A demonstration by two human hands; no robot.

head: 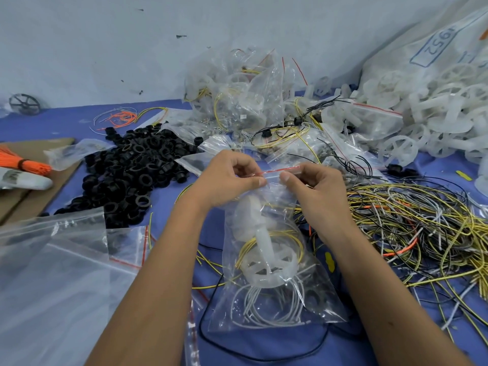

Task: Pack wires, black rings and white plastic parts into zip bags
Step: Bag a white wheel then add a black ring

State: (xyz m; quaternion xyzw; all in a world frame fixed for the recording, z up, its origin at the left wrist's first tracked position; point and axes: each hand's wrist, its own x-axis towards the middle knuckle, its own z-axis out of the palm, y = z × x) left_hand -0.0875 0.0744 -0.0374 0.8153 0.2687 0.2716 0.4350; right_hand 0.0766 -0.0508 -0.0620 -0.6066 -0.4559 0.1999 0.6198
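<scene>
Nearest me on the blue table [396, 347], my left hand [227, 178] and right hand [314, 186] pinch the filled zip bag [274, 281] at its seal. Beyond, black rings [132, 175], wires [422, 220] and white plastic parts [435, 101] lie unpacked; packed bags [237, 91] sit at the far edge.

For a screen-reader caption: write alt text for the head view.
Both hands, left hand and right hand, pinch the red-striped top of a clear plastic zip bag holding a white plastic wheel part and wires. A pile of black rings lies left, tangled yellow wires right.
</scene>
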